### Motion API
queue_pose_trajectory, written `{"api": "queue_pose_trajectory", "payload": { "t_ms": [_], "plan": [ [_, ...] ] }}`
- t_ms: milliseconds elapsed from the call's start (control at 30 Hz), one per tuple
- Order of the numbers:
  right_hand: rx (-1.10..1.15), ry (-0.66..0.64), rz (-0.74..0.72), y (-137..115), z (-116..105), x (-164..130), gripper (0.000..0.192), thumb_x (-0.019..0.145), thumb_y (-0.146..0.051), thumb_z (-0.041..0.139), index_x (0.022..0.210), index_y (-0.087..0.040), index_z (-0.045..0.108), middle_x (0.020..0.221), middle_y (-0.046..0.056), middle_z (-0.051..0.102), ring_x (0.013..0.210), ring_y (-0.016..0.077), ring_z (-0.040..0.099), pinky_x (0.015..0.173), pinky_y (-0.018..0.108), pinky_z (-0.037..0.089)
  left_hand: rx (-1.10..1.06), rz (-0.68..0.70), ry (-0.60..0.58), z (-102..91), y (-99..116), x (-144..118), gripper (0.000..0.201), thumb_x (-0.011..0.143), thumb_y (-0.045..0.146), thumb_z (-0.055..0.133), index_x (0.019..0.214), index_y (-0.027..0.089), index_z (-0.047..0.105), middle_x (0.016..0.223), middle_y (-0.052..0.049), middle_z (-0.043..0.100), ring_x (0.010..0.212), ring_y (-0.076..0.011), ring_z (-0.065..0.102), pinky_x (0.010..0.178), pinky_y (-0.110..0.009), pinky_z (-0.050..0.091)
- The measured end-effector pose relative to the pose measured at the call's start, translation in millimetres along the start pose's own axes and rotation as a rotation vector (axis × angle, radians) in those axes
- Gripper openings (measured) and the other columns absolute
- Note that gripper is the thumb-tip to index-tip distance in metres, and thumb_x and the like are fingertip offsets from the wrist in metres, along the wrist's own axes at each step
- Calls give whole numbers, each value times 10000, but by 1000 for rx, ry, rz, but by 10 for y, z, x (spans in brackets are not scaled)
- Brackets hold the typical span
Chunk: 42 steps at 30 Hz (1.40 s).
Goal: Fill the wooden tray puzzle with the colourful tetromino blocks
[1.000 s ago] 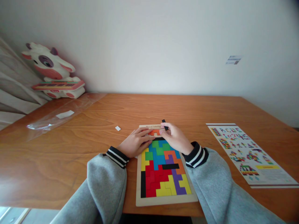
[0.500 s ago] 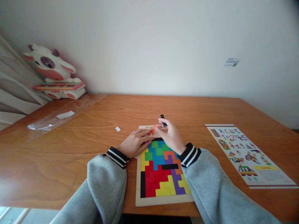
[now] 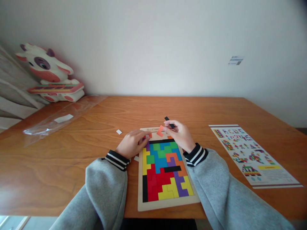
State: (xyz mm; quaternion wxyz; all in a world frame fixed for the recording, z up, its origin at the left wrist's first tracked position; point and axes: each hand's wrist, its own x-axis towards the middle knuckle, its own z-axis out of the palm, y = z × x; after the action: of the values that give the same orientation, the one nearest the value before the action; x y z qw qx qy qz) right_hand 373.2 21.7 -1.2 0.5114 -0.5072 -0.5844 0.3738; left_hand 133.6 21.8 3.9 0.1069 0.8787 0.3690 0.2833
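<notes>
A wooden puzzle board lies flat at the table's near edge, filled with coloured block pieces. My right hand hovers over the board's far end and holds a black bar piece and an orange piece, both lifted off the board. My left hand rests on the board's far left corner, its fingertips touching a small orange-red piece there. Both arms wear grey sleeves with striped cuffs.
A printed pattern sheet lies on the table to the right. A small white scrap sits left of the board. A clear plastic bag and a cow toy are at the far left by the wall.
My right hand has lifted the orange piece up out of the board's far end, still holding the black bar. My left hand slid slightly left along the board's corner.
</notes>
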Motion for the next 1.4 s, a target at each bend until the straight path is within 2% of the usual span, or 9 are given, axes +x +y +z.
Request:
{"api": "queue_pose_trajectory", "payload": {
  "t_ms": [100, 233, 467, 667, 867, 967, 1133, 1300, 1400],
  "plan": [
    [48, -102, -42, -98, 48, -55, 308, 766, -401, 762, 988, -197, 699, 978, 73, 759, 912, 200, 719, 872, 371, 587, -188, -140, 54, -5, 104, 17, 345, 945, 425, 585, 1207, 213, 662, 1103, -54, 755, 1009, -207, 715, 930, -335, 565],
    [70, -194, -57, -177, 140, -128, 309, 763, -436, 764, 954, -202, 701, 995, 65, 757, 916, 196, 719, 845, 349, 602, -496, -246, 29, 26, 198, 35, 390, 906, 434, 642, 1217, 199, 661, 1027, -52, 776, 917, -204, 741, 872, -328, 589],
    [26, -97, -39, -127, 44, -75, 319, 838, -496, 678, 945, -196, 695, 920, 73, 759, 863, 208, 726, 851, 386, 593, -660, -430, 185, 58, 122, 74, 373, 861, 472, 681, 1031, 141, 700, 985, -93, 773, 877, -218, 737, 792, -329, 600],
    [16, -200, -74, -157, 62, -105, 269, 840, -416, 692, 1017, -214, 707, 1053, 66, 765, 967, 207, 723, 875, 368, 587, -655, -384, 161, 52, 173, 74, 327, 861, 451, 691, 994, 157, 744, 942, -74, 771, 843, -197, 728, 767, -298, 591],
    [-103, -241, -126, -196, 100, -130, 222, 859, -417, 679, 952, -224, 739, 978, 48, 777, 876, 206, 720, 801, 363, 593, -705, -373, 99, 109, 224, 59, 349, 862, 471, 686, 1027, 168, 739, 981, -82, 774, 838, -201, 733, 743, -301, 601],
    [-50, -176, -96, -173, -14, -68, 243, 858, -429, 671, 966, -218, 721, 989, 57, 774, 883, 207, 725, 809, 367, 593, -735, -410, 127, 108, 212, 62, 380, 858, 486, 687, 1042, 154, 719, 934, -81, 779, 827, -207, 741, 739, -303, 603],
    [-267, 15, -92, 3, -304, 69, 246, 832, -404, 689, 976, -205, 700, 947, 74, 765, 871, 219, 718, 818, 400, 586, -615, -451, 166, 78, 192, 71, 403, 883, 519, 640, 1030, 153, 721, 943, -90, 778, 837, -221, 736, 718, -310, 604],
    [-452, -39, -104, 142, -334, 63, 271, 791, -338, 733, 1016, -197, 674, 937, 72, 744, 817, 206, 711, 791, 398, 587, -662, -450, 177, 122, 162, 63, 409, 878, 508, 649, 1077, 153, 699, 941, -90, 774, 835, -225, 746, 690, -303, 611],
    [-564, -8, -124, 171, -289, 36, 320, 721, -333, 801, 969, -185, 664, 981, 96, 713, 839, 220, 699, 800, 412, 585, -689, -445, 169, 144, 148, 58, 430, 868, 484, 667, 1138, 149, 674, 992, -99, 767, 870, -229, 750, 738, -318, 619]
  ]
}}
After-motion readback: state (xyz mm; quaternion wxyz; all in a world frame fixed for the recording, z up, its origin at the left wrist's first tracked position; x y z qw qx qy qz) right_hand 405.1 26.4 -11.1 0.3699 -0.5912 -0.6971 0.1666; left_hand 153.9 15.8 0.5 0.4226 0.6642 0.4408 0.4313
